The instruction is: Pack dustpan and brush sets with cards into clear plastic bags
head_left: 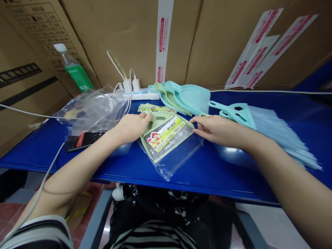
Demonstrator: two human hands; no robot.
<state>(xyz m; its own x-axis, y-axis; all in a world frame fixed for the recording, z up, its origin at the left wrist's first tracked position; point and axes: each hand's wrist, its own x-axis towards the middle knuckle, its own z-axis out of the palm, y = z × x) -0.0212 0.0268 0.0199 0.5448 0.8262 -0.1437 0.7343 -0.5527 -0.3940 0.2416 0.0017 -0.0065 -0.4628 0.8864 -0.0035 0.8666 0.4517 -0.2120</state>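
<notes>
Left hand [133, 127] curled on packaged dustpan [168, 135], right hand [214, 129] pinching edge

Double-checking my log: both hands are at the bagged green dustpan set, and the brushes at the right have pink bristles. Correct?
Wrong color: the head view shows light blue bristles on the brushes, not pink. The left hand and right hand are at the bagged green dustpan set.
</notes>
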